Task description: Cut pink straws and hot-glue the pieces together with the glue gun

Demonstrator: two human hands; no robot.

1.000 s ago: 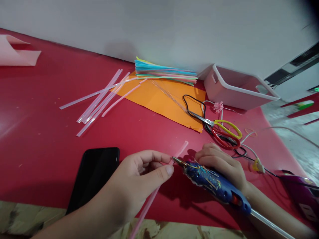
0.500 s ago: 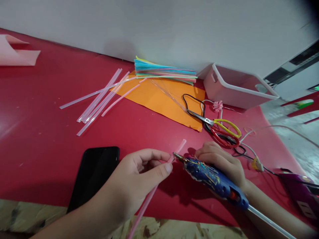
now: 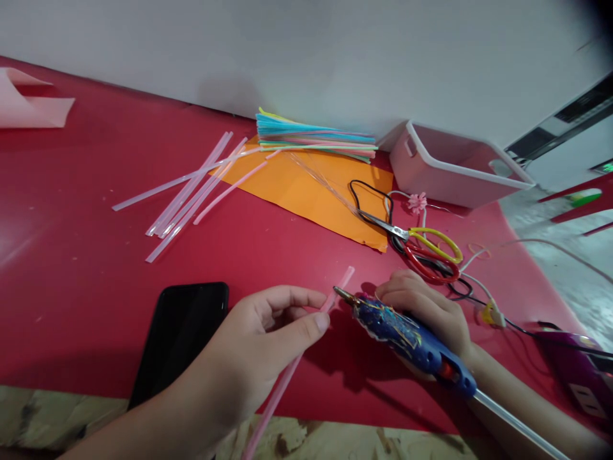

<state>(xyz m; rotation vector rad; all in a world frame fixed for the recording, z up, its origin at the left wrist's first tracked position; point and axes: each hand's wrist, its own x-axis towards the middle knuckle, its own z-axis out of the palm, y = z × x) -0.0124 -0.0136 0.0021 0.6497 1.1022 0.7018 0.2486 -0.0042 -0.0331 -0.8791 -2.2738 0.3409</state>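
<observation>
My left hand (image 3: 261, 345) pinches a long pink straw (image 3: 341, 284) between thumb and fingers, its far end pointing up and to the right over the red table (image 3: 86, 255). My right hand (image 3: 426, 313) grips a blue glue gun (image 3: 412, 342) with a clear glue stick sticking out of its back. The gun's metal nozzle (image 3: 341, 294) touches the straw just beyond my left fingertips.
A black phone (image 3: 184, 332) lies left of my left hand. Clear glue sticks (image 3: 191, 191), orange paper (image 3: 311, 185), coloured straws (image 3: 316, 137), scissors (image 3: 421, 246), cords and a white basket (image 3: 454, 169) lie further back. A purple object (image 3: 582, 370) is at right.
The straw and the glue gun nozzle have shifted slightly up and away from me. Both hands keep their grips.
</observation>
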